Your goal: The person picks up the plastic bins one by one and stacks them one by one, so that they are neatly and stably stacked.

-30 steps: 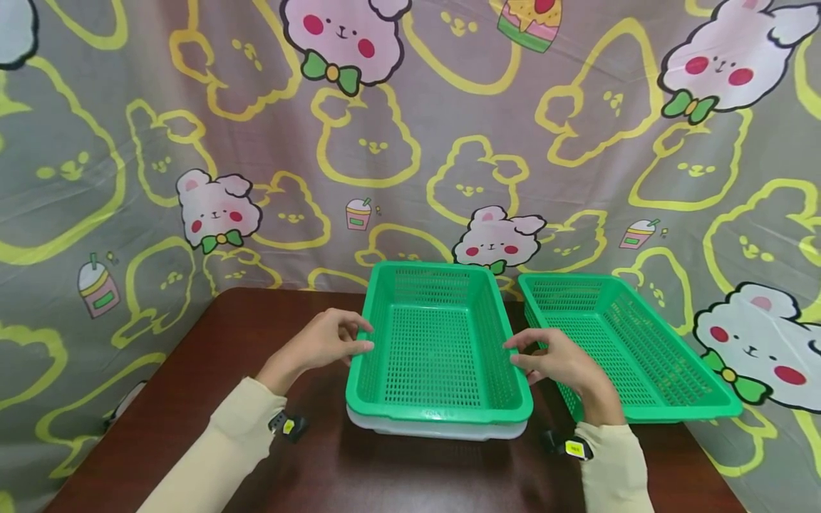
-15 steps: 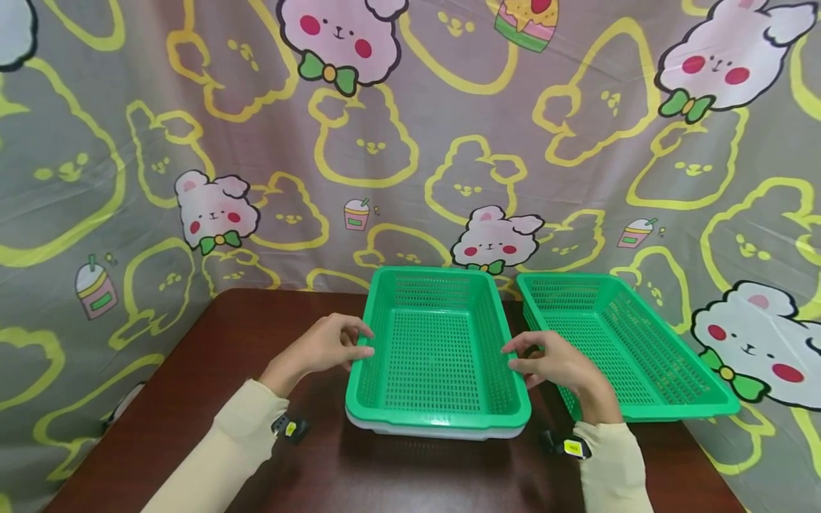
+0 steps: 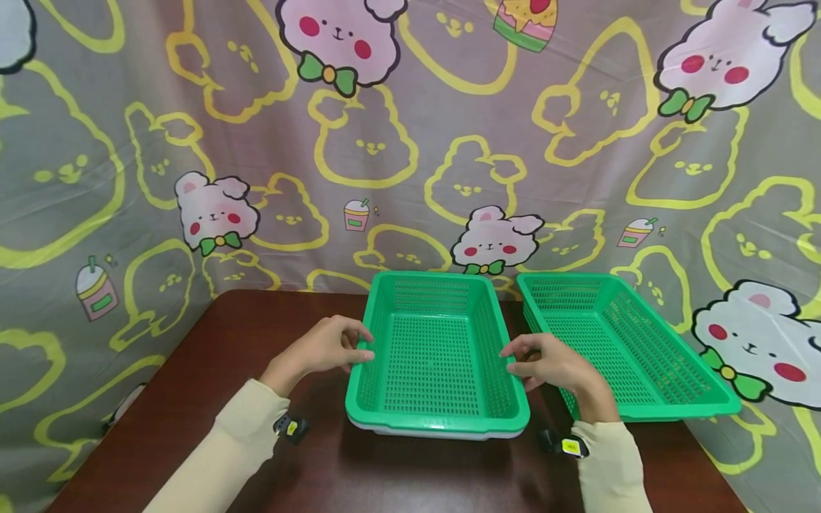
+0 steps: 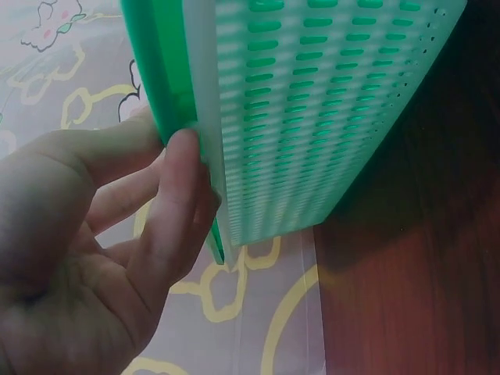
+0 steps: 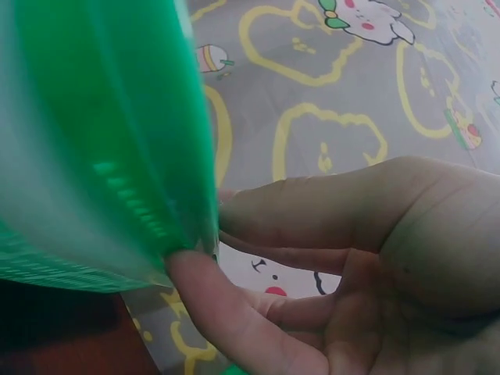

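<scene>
A green perforated plastic basket (image 3: 432, 363) sits nested inside a white basket (image 3: 442, 432), whose lower edge shows beneath the green rim. My left hand (image 3: 323, 345) pinches the green rim at its left side, thumb over the top and fingers underneath. On the opposite side, my right hand (image 3: 551, 363) grips the rim the same way. The slotted wall of the white basket (image 4: 312, 101) is seen from the side in the left wrist view, with a narrow gap below the green rim. Nothing lies in the green basket.
Close by on the right, a second green basket (image 3: 631, 345) stands on the dark brown table (image 3: 256, 320), partly behind my right hand. A patterned curtain (image 3: 398, 157) hangs behind the table and along its sides.
The green basket has sunk slightly into the white one, and less of the white shows below its front rim. Both hands have moved down a little with it, still gripping.
</scene>
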A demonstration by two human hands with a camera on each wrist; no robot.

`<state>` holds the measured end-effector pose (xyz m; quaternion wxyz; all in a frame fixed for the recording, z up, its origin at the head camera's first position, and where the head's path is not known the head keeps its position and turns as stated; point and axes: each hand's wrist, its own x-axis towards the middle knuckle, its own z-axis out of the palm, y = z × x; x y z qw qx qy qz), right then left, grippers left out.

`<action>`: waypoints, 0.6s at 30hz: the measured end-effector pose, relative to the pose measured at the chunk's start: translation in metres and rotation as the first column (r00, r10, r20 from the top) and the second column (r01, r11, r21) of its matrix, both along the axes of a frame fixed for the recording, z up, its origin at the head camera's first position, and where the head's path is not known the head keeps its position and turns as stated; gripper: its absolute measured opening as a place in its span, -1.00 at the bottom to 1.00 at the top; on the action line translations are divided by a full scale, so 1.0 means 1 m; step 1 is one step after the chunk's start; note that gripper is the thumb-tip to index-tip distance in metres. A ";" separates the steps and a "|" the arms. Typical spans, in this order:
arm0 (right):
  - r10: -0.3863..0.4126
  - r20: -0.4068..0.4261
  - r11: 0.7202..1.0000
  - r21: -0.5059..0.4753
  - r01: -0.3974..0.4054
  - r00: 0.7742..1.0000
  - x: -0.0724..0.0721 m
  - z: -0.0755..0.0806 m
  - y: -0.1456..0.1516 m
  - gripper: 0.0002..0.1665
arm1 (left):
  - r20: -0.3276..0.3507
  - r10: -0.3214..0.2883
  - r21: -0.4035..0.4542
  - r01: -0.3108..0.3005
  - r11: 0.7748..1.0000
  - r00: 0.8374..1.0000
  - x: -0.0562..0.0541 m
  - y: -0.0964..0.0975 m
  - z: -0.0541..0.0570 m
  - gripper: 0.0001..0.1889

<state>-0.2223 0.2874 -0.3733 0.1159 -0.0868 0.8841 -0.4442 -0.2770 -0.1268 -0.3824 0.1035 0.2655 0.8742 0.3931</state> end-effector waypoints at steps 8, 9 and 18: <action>0.030 0.004 0.999 -0.013 -0.030 1.000 -0.001 0.000 0.001 -0.65 | -0.015 -0.003 -0.017 0.002 1.000 1.000 0.000 0.002 0.000 -0.60; 0.035 0.004 0.999 -0.015 -0.035 0.999 0.000 0.000 0.001 -0.64 | -0.013 -0.002 -0.017 0.002 1.000 1.000 0.001 0.002 0.000 -0.60; 0.051 0.006 0.999 -0.005 -0.051 0.999 0.000 -0.002 0.002 -0.63 | -0.001 0.012 -0.018 -0.012 1.000 1.000 0.002 0.003 0.000 -0.61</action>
